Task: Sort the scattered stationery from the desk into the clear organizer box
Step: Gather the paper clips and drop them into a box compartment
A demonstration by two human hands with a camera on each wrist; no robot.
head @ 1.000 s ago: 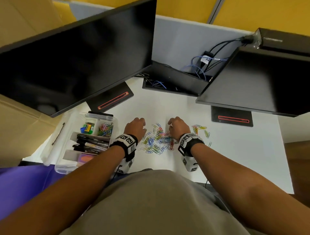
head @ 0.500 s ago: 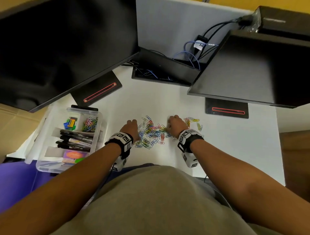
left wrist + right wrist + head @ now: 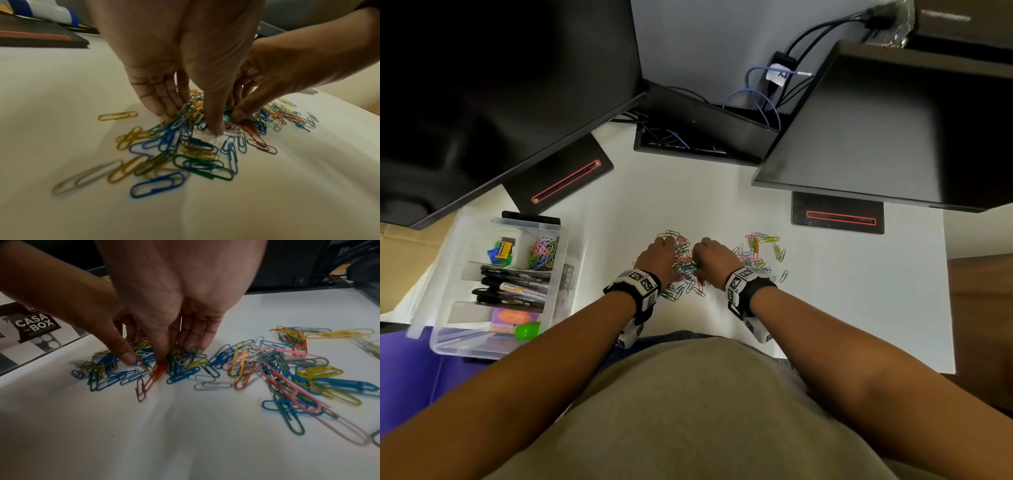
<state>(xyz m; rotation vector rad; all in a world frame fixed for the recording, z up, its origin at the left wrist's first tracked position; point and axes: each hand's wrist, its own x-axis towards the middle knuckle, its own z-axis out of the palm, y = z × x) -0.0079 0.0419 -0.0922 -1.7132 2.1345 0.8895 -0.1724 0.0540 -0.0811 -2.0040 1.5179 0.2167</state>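
I have both hands down in the heap of coloured paper clips (image 3: 685, 263) on the white bench (image 3: 859, 291), fingertips raking the clips inward. My left hand (image 3: 657, 255) has its fingers drawn together, thumb and fingers pinching at a bunch of clips, and my right hand (image 3: 710, 257) does likewise just beside it, thumb pressed into the pile. The clear organizer box (image 3: 448, 329) sits well to the left, already holding markers (image 3: 513, 286), a small batch of clips (image 3: 543, 251) in a far compartment and some coloured bits. By my reckoning the job is mostly done: the clips are what remains, with a looser patch (image 3: 760, 251) lying to the right of my hands.
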